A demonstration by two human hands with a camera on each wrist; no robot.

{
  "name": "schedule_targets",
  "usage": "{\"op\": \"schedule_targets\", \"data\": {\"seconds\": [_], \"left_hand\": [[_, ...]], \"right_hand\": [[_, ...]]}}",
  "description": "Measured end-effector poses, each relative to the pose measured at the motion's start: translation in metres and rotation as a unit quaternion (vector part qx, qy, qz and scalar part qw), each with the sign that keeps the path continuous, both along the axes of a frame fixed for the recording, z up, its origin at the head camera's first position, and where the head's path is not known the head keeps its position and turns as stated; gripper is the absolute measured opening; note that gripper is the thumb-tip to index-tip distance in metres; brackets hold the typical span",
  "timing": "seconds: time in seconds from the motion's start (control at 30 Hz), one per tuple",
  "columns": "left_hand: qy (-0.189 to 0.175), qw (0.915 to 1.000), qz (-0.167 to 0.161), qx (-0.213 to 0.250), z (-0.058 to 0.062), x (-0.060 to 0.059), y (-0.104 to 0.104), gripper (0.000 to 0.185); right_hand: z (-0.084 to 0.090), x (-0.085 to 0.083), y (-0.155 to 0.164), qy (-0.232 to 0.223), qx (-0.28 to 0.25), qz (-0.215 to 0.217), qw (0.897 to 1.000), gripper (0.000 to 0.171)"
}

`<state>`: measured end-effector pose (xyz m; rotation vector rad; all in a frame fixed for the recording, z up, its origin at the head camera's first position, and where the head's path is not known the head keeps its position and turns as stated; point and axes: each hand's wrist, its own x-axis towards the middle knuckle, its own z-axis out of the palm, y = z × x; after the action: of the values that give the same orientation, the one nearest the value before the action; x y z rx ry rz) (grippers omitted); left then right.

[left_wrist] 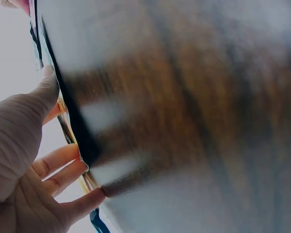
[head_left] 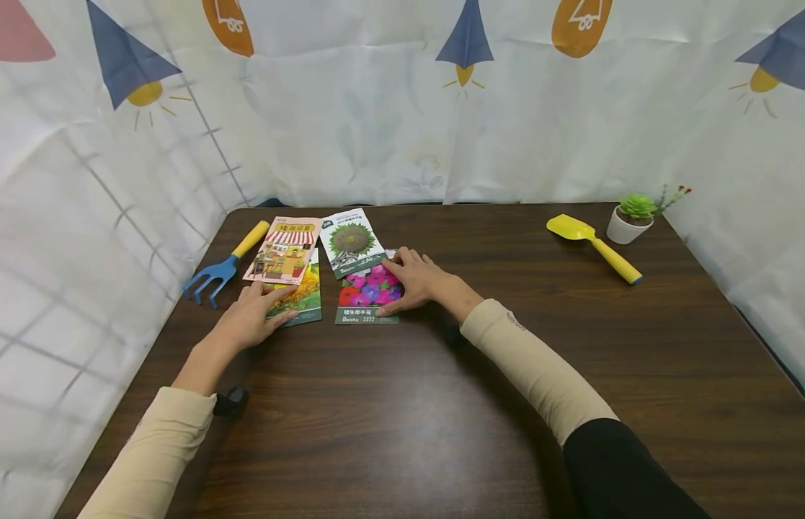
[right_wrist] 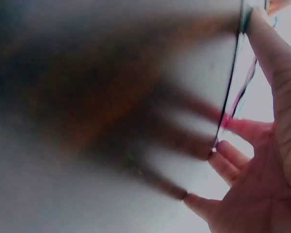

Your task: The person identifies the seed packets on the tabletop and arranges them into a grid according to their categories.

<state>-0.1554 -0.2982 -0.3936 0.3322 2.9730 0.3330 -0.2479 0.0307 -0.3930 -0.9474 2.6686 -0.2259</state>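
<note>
Four seed packets lie at the left of the table in the head view, overlapping in two pairs. My left hand (head_left: 249, 316) rests on a packet with yellow flowers (head_left: 305, 292), which lies partly under a pink packet with a shop picture (head_left: 287, 249). On the packet with pink and purple flowers (head_left: 370, 295) rests my right hand (head_left: 416, 280); a white and green packet with a round plant head (head_left: 352, 241) overlaps its top. In the left wrist view the left fingers (left_wrist: 63, 174) are spread, with tips at the packet and tabletop. The right fingers (right_wrist: 233, 160) are likewise spread.
A blue hand fork with a yellow handle (head_left: 220, 269) lies left of the packets. Towards the back right are a yellow trowel (head_left: 593, 241) and a small potted succulent (head_left: 630, 220). White printed curtains (head_left: 389, 130) stand behind the dark wooden table (head_left: 402, 418).
</note>
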Motion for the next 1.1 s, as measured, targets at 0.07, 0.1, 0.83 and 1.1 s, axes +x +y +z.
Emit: {"op": "schedule_targets", "data": {"seconds": [0.07,0.1,0.83,1.1], "left_hand": [[0.001,1.0000,-0.001,-0.002,0.000,0.000,-0.001,0.061],[0.001,1.0000,-0.002,-0.003,-0.001,0.000,-0.001,0.061],[0.004,1.0000,-0.005,-0.004,-0.005,0.000,-0.001,0.061],[0.000,1.0000,-0.005,-0.003,-0.003,0.000,0.000,0.061]], "right_hand": [[0.001,-0.002,0.001,-0.005,0.009,0.009,1.000,0.113],[0.002,-0.003,0.001,-0.007,0.013,0.014,1.000,0.113],[0.007,-0.006,0.015,0.007,0.035,0.017,0.999,0.126],[0.012,0.008,0.026,-0.004,0.046,0.049,0.998,0.112]]}}
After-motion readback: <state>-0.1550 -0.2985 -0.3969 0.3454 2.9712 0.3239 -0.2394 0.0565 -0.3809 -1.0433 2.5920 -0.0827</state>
